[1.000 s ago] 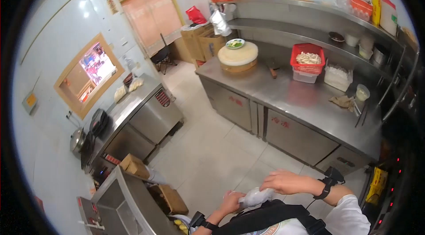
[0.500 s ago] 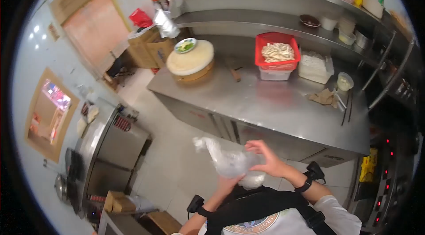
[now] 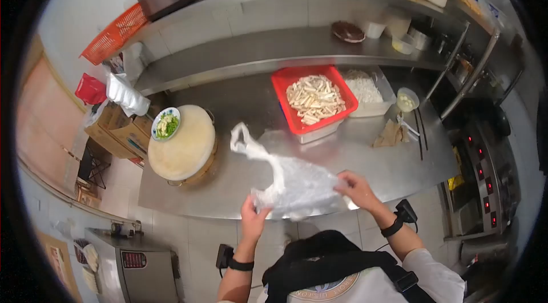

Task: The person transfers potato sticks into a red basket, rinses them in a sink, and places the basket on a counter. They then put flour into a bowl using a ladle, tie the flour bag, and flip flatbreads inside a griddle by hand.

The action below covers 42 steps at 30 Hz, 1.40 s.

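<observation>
Spreading a plastic bag at the counter's edge

Half a second ago the plastic bag [image 3: 291,180] was bunching between both hands over the floor. Now it is stretching wide, one handle trailing up and away. The view is swinging onto the steel counter [image 3: 365,157], which is now lying just beyond the hands.

The left hand [image 3: 253,215] is pinching the bag's lower corner, fingers closed, forearm rising straight up. The right hand [image 3: 355,189] is gripping the opposite edge, fingers curled over the film, wrist bent inward.

A red basket [image 3: 317,97] is sitting beyond the right hand. A round chopping board [image 3: 182,149] is sitting beyond the left.
</observation>
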Motion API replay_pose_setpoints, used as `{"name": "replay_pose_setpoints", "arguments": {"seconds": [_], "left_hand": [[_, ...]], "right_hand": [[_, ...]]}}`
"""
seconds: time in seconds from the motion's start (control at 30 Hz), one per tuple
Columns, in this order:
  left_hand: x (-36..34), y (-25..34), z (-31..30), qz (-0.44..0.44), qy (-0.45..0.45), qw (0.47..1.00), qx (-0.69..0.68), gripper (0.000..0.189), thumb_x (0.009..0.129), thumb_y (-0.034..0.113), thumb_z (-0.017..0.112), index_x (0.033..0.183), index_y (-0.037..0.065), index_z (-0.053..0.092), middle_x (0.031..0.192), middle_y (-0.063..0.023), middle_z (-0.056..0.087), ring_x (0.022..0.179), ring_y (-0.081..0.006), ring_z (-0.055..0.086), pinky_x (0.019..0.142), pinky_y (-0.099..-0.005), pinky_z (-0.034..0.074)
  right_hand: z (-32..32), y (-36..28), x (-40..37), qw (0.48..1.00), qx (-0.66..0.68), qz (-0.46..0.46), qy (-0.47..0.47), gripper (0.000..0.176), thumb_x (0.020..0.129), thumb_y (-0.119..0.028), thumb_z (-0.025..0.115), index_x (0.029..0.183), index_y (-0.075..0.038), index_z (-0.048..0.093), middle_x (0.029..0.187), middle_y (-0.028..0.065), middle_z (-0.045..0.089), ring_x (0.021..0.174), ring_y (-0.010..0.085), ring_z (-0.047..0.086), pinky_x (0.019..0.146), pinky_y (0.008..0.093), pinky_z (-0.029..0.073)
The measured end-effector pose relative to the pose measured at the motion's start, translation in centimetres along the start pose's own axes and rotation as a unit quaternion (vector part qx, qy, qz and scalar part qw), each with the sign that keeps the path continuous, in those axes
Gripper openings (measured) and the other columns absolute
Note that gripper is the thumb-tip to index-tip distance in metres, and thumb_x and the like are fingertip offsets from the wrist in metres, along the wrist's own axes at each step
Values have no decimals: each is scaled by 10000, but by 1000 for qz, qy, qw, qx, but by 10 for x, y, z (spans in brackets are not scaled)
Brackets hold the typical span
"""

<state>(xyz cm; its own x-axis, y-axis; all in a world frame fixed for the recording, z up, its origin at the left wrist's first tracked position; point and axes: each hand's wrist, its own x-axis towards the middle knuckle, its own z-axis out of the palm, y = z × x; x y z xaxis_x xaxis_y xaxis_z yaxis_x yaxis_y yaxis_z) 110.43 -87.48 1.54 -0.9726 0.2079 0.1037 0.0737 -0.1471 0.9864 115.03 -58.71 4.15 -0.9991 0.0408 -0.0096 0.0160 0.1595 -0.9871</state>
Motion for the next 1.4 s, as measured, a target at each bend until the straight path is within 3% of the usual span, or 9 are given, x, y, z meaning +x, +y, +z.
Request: {"name": "replay_pose_setpoints", "arguments": {"seconds": [0.27,0.37,0.5,0.83,0.9,1.07,1.27,1.37,1.4], "left_hand": [[65,-18,60,-144,-128,979,71,383,749,113,648,1089,23,496,890,-7,547,806,-77,490,722,-225,407],[70,-17,81,-164,-147,975,24,285,772,135,640,1016,24,543,815,16,558,739,-63,495,687,-215,413],[89,3,77,-88,-70,993,39,187,789,115,614,943,20,564,804,14,568,729,-59,501,670,-215,413],[93,15,31,-50,65,995,49,123,810,57,525,919,6,548,875,-34,566,771,-98,517,714,-225,406],[87,12,34,-68,42,997,5,177,821,66,493,990,13,502,898,-32,548,813,-101,514,736,-226,414],[97,33,65,-161,44,969,-183,195,819,87,499,1005,29,499,732,23,447,624,-29,411,576,-173,371],[95,54,29,-105,-74,990,63,376,734,5,600,1087,80,494,777,41,410,594,-12,341,531,-159,323],[86,39,-6,-155,-91,967,181,481,669,-38,636,1110,96,500,843,5,435,638,-57,379,613,-186,360],[83,39,-8,3,-72,941,329,458,653,-57,616,1079,80,523,887,-40,481,749,-139,465,739,-244,381]], "right_hand": [[-17,16,61,902,-279,-185,272,323,694,-115,665,962,-17,515,847,92,510,805,179,481,721,302,401],[12,-14,69,928,-201,-251,187,289,697,-119,668,928,-15,530,779,85,504,746,181,478,674,294,403],[1,15,90,984,-129,-117,-27,214,714,-125,664,863,-23,548,709,34,498,672,132,460,621,254,392],[-91,54,86,986,-26,-2,162,98,750,-10,543,841,-40,520,712,-24,473,649,69,442,594,199,367],[-54,-12,79,940,-75,-153,295,133,739,16,505,856,-46,517,767,15,499,699,112,490,616,229,396],[22,-73,84,896,-137,-397,-142,233,715,39,495,923,-59,534,877,96,550,797,238,552,702,318,452],[-31,-19,98,791,-568,57,-221,441,626,-202,698,1024,-77,557,996,124,576,883,321,560,769,394,445],[-52,11,81,759,-601,68,-239,496,579,-262,731,1002,-64,567,942,136,599,872,304,573,780,381,437],[-51,16,77,736,-640,14,-219,502,561,-269,742,987,-63,573,945,140,600,894,295,568,786,379,432]]}}
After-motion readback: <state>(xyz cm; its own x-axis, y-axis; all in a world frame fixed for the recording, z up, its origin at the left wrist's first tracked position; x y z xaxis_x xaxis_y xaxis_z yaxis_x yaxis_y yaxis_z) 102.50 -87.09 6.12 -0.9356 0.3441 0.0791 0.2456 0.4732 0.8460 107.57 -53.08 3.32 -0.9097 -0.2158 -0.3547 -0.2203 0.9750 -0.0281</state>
